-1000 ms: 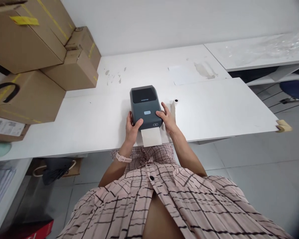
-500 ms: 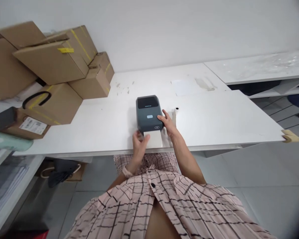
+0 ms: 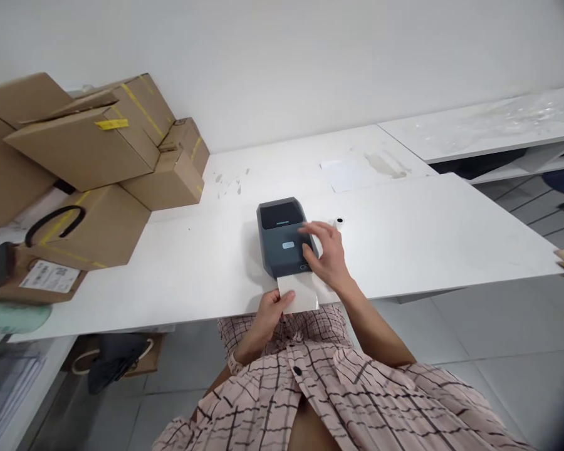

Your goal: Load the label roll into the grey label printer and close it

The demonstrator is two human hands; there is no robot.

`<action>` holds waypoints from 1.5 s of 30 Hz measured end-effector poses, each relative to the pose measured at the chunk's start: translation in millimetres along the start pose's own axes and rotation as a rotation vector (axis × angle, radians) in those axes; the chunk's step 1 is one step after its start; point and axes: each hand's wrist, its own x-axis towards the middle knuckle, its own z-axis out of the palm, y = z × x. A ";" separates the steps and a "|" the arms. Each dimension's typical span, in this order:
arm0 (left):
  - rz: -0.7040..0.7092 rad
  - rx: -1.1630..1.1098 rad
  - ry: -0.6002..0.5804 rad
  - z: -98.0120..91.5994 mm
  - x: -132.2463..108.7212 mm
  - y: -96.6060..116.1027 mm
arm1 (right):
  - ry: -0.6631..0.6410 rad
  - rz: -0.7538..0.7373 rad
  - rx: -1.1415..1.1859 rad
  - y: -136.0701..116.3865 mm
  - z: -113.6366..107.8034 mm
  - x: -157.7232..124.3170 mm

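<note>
A dark grey label printer [image 3: 284, 238] sits near the front edge of the white table [image 3: 192, 282]. From its front slot comes a blank white label [image 3: 303, 294], reaching toward the table's edge. My left hand [image 3: 271, 309] pinches the label's left side, thumb on top and fingers underneath. Over the printer's right side hovers my right hand [image 3: 328, 254], thumb and fingers apart and nothing between them; whether a fingertip touches the cover I cannot tell. Just behind that hand lies a white paper roll [image 3: 339, 221], partly hidden by it.
Cardboard boxes [image 3: 89, 144] are piled on the table's left, with a black loop [image 3: 56, 216] against one. A mint-green roll [image 3: 16, 317] lies at the left front edge. A white paper sheet [image 3: 341, 176] lies toward the back. Clear plastic [image 3: 507, 119] covers part of the right-hand surface.
My right hand has lifted from the printer's right side and come over its top with fingers spread. My left hand has closed on the label. The camera view has shifted.
</note>
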 end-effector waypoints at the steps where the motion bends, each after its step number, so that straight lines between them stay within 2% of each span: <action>1: 0.017 0.025 -0.005 -4.3 -0.1 -3.3 | -0.039 -0.098 -0.068 -6.1 0.6 -2.0; 3: 0.075 0.088 -0.002 -13.8 -1.1 -6.7 | -0.115 -0.201 -0.177 -16.4 4.7 -7.8; 5: 0.149 0.136 0.073 -23.2 -1.9 -4.2 | -0.144 -0.232 -0.279 -24.0 10.2 -13.7; 8: 0.350 0.186 0.368 -32.0 1.3 8.8 | -0.182 -0.247 -0.362 -31.9 14.4 -17.4; 10: 0.489 0.221 0.488 -30.8 6.6 19.9 | -0.218 -0.228 -0.339 -34.0 12.1 -16.0; 13: 0.554 0.210 0.412 -18.8 15.7 31.5 | -0.205 -0.108 -0.133 -28.6 1.9 -15.8; 15: 0.527 0.149 0.336 -8.6 20.5 32.4 | -0.079 0.067 0.052 -19.2 -5.8 -20.3; 17: 0.512 0.100 0.317 -1.2 23.9 29.1 | 0.030 0.266 0.205 -8.6 -11.1 -27.2; 20: 0.542 0.084 0.345 2.0 27.5 23.7 | -0.002 0.421 0.382 2.0 -14.2 -34.7; 22: 0.574 0.089 0.359 0.5 29.2 23.0 | -0.043 0.436 0.445 4.0 -15.4 -34.7; 27: 0.604 0.057 0.356 -2.9 32.8 25.9 | -0.033 0.438 0.466 5.2 -20.6 -26.0; 34: 0.653 0.065 0.355 1.9 35.2 21.0 | -0.020 0.434 0.452 4.2 -15.5 -31.0; 39: 0.672 0.046 0.379 5.2 35.1 25.0 | 0.006 0.416 0.447 -1.4 -14.2 -29.5; 45: 0.707 0.062 0.323 10.7 27.6 33.4 | 0.040 0.368 0.487 -5.6 -13.4 -24.9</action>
